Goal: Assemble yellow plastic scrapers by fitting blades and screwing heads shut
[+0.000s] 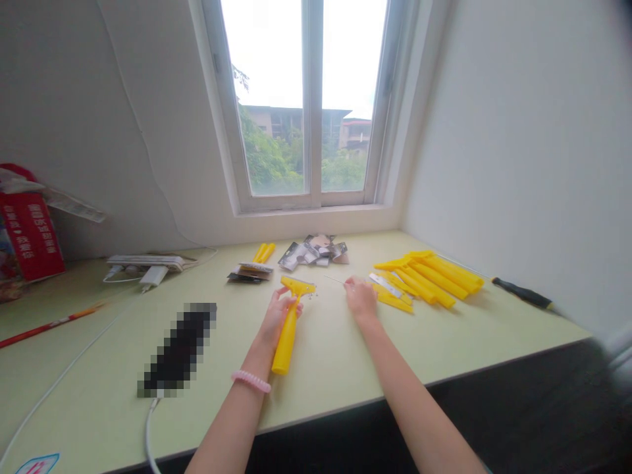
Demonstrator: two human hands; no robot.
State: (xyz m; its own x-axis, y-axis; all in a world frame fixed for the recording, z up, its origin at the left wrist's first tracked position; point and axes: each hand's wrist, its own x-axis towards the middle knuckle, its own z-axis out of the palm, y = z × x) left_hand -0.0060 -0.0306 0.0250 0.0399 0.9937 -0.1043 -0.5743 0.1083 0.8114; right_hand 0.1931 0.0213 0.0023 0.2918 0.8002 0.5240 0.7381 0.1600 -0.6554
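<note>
My left hand [277, 315] is closed around a yellow scraper [286, 339], its wide head pointing away from me and its handle toward me. Several tiny metal bits [311, 296], perhaps screws, show beside the right end of the head. A thin metal rod [334, 280] sticks out leftward from my right hand [360, 296], whose fingers are pinched over the table. What end of the rod sits inside the fingers is hidden. Just right of that hand lie flat yellow scraper parts [392, 299] and a whitish strip [386, 285].
Yellow handles [439, 276] are heaped at right, near a black-handled tool [523, 291]. Small packets [316, 251] and dark packs [250, 272] lie toward the window, with two yellow pieces [264, 253]. A blurred-out dark phone-like object [180, 349] with a cable [149, 428] and a power strip [145, 263] are left.
</note>
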